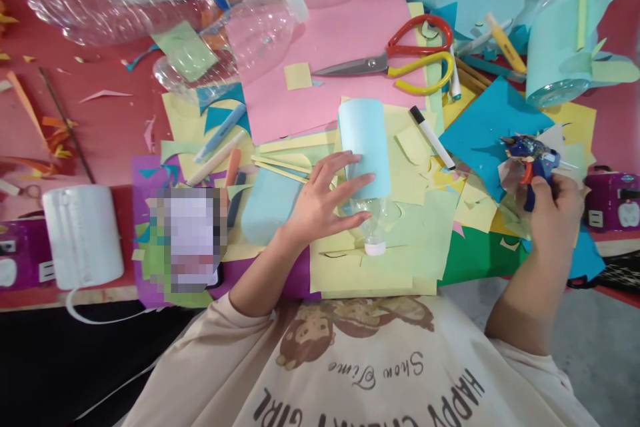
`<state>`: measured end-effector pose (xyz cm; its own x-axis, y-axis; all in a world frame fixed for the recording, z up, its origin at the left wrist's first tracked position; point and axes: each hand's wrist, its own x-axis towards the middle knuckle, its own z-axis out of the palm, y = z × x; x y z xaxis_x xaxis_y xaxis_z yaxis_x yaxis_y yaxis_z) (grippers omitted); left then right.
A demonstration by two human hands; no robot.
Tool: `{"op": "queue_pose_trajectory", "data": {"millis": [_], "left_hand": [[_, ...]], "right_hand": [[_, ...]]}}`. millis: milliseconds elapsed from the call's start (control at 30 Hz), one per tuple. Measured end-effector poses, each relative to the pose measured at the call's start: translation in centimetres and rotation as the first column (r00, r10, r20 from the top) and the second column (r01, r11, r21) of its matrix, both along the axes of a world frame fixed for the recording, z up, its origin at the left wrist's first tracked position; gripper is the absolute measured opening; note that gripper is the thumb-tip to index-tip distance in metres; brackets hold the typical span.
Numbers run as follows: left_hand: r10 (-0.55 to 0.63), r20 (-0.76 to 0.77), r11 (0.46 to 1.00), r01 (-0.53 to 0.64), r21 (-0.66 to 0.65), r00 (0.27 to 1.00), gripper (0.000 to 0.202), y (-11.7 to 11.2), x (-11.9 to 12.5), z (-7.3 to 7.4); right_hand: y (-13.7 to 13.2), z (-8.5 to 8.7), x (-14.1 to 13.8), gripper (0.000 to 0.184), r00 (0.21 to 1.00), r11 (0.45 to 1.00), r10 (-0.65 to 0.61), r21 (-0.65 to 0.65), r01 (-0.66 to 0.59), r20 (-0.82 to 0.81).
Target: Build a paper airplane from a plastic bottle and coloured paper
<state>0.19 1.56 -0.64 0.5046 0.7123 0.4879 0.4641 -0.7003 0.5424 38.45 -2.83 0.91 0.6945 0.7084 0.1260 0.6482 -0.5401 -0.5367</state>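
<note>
A small clear plastic bottle (373,213) lies on pale yellow paper in front of me, its white cap toward my body. Light blue paper (367,140) covers its far part. My left hand (327,197) rests beside and over it with fingers spread, fingertips on the paper and near the bottle's neck. Off to the right, my right hand (557,213) is closed round the handle of a blue glue gun (543,163) with an orange trigger. The glue gun is over paper scraps, and its tip points left.
Large scissors (390,65) lie on pink paper (320,27). A black-capped marker (433,138) sits right of the bottle. Clear plastic bottles (125,7) line the back. A paper-wrapped bottle (560,40) stands back right. A white pouch (84,237) and blurred phone (193,240) are left.
</note>
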Motion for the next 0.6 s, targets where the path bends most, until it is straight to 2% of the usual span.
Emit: {"op": "queue_pose_trajectory", "data": {"millis": [167, 267, 300, 367, 400, 467, 500, 533, 600], "left_hand": [[0.001, 0.008, 1.0, -0.001, 0.004, 1.0, 0.05, -0.1, 0.0, 0.1], [0.006, -0.013, 1.0, -0.005, 0.016, 1.0, 0.049, -0.1, 0.0, 0.2], [0.006, -0.017, 1.0, -0.006, 0.021, 1.0, 0.05, -0.1, 0.0, 0.2], [0.001, -0.017, 0.999, -0.001, 0.038, 1.0, 0.052, -0.1, 0.1, 0.2], [-0.004, -0.016, 0.999, 0.005, 0.052, 1.0, 0.053, -0.1, 0.2, 0.3], [-0.009, -0.015, 0.996, 0.01, 0.083, 1.0, 0.055, -0.1, 0.3, 0.3], [-0.009, -0.015, 0.995, 0.01, 0.095, 1.0, 0.055, -0.2, 0.4, 0.3], [-0.01, -0.016, 0.995, 0.011, 0.101, 1.0, 0.055, -0.2, 0.4, 0.3], [-0.011, -0.017, 0.995, 0.012, 0.098, 1.0, 0.056, -0.3, 0.4, 0.3]], "right_hand": [[-0.9, 1.5, 0.9, 0.028, 0.999, 0.993, 0.009, -0.118, -0.013, -0.036], [-1.1, 1.5, 0.9, 0.034, 0.999, 0.992, 0.029, -0.119, -0.034, -0.038], [-1.1, 1.3, 0.7, 0.035, 0.997, 0.996, 0.053, -0.072, -0.057, -0.056], [-0.8, 1.0, 0.0, 0.035, 0.989, 0.988, 0.102, 0.129, -0.088, -0.106], [-0.6, 0.9, -0.4, 0.034, 0.986, 0.96, 0.118, 0.268, -0.082, -0.121], [-0.1, 1.3, -1.4, 0.029, 0.989, 0.86, 0.104, 0.509, -0.035, -0.108], [0.1, 1.7, -1.9, 0.026, 0.988, 0.819, 0.096, 0.573, -0.011, -0.118], [0.3, 2.2, -2.5, 0.021, 0.98, 0.809, 0.112, 0.588, 0.006, -0.166], [0.5, 3.4, -3.4, 0.015, 0.911, 0.833, 0.174, 0.549, 0.067, -0.375]]}}
